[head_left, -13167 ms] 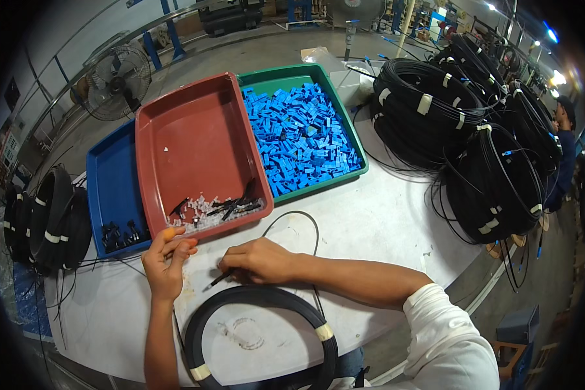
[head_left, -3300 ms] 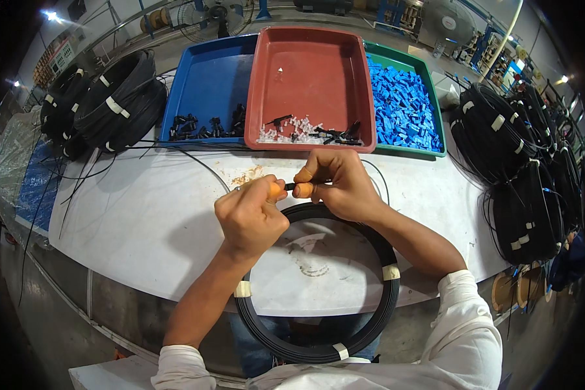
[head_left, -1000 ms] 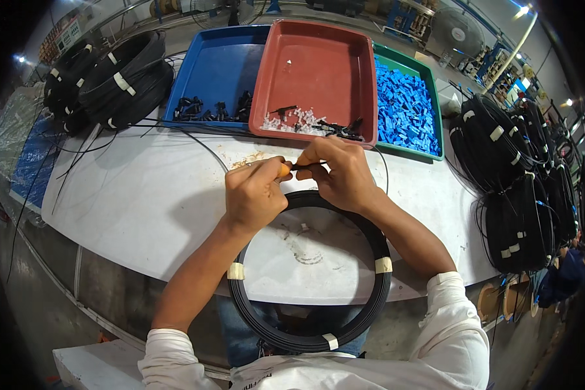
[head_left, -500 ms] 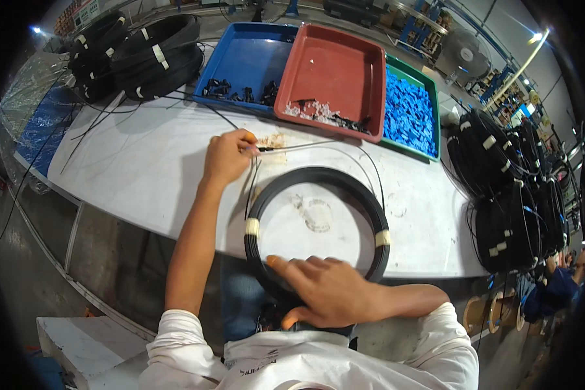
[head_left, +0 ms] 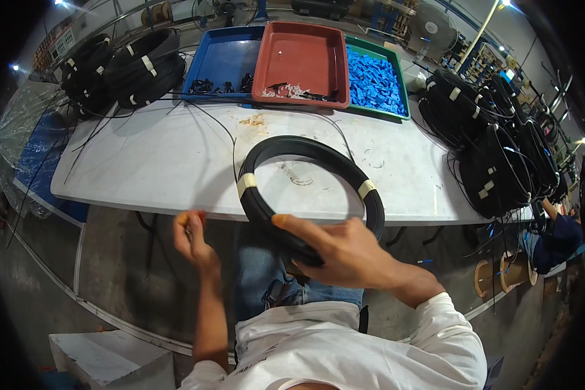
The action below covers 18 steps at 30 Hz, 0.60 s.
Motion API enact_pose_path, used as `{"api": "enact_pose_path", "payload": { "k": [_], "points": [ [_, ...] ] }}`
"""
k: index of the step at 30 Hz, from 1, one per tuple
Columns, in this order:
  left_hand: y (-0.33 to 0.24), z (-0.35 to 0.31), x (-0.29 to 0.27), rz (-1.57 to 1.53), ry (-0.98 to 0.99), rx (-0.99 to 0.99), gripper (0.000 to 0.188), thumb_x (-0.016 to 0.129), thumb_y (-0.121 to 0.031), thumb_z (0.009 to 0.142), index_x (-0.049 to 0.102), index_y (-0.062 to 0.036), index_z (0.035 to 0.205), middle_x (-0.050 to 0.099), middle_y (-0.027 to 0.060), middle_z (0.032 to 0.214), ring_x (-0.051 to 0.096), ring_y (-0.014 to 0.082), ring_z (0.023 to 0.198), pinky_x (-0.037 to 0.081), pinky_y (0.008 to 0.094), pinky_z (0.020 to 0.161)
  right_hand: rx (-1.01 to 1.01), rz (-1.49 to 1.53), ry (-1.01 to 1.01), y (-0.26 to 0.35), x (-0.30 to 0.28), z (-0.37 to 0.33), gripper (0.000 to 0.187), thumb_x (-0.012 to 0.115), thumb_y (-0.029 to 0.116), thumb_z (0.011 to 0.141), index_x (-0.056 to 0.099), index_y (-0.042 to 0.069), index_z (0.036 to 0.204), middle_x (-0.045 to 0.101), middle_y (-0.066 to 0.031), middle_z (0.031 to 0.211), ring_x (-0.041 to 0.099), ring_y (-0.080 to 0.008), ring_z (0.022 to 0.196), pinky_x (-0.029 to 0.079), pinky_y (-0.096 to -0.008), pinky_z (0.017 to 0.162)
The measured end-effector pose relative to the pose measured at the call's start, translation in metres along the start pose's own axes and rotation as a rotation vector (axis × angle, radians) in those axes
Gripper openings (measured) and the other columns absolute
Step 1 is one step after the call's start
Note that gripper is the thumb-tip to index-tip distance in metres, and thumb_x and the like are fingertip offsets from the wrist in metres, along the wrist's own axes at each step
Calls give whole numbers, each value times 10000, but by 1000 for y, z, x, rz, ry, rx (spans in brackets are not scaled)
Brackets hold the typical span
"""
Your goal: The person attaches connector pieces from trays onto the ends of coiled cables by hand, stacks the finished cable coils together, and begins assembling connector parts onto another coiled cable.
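Note:
My right hand point(head_left: 344, 250) grips the near side of a coil of black cable point(head_left: 309, 146), its thumb and fingers on either side of the bundle. The coil's near part hangs over the table's front edge, with its far part tilted up over the tabletop. Two pale tape bands point(head_left: 246, 184) hold the coil's turns together. My left hand point(head_left: 194, 239) hovers just off the front edge, left of the coil, fingers loosely curled and apart, with nothing visible in them. Orange coverings show on some fingertips. Loose cable ends point(head_left: 233, 140) trail across the tabletop behind the coil.
The white table point(head_left: 143, 162) carries a blue tray point(head_left: 224, 55) of small black parts, a red tray point(head_left: 300, 62) with black and white bits, and a green tray point(head_left: 404, 107) of blue pieces. Stacked black coils point(head_left: 143, 71) stand left, more coils point(head_left: 500, 172) right. Another person point(head_left: 552, 237) is far right.
My left hand has let go of the cable end behind the coil and drawn back to the front edge. My right hand has lifted and tilted the coil.

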<state>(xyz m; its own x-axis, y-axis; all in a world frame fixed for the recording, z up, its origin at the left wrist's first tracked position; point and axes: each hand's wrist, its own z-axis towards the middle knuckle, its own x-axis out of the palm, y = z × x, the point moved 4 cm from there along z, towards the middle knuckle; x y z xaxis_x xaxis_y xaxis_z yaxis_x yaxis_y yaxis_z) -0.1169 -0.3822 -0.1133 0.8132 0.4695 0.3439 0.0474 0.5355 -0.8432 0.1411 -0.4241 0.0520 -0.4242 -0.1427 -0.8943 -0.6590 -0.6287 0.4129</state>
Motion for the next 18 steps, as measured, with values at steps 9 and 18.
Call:
{"api": "enact_pose_path", "payload": {
  "k": [9, 18],
  "points": [
    [30, -160, 63, -672, 394, -788, 748, 494, -640, 948, 297, -177, 1501, 443, 142, 1438, 414, 296, 1347, 304, 612, 1096, -150, 815, -947, -15, -55, -73, 885, 868, 152, 618, 449, -155, 1334, 705, -235, 994, 722, -198, 731, 553, -245, 625],
    [-37, -162, 73, -879, 163, -713, 731, 659, -280, 934, 250, -259, 1539, 323, 0, 1557, 290, 280, 1469, 293, 652, 1146, 56, 1563, -1199, -54, 51, -134, 602, 665, 141, 841, 351, 44, 1346, 534, -82, 699, 544, -135, 489, 446, -256, 398]
  ]
}}
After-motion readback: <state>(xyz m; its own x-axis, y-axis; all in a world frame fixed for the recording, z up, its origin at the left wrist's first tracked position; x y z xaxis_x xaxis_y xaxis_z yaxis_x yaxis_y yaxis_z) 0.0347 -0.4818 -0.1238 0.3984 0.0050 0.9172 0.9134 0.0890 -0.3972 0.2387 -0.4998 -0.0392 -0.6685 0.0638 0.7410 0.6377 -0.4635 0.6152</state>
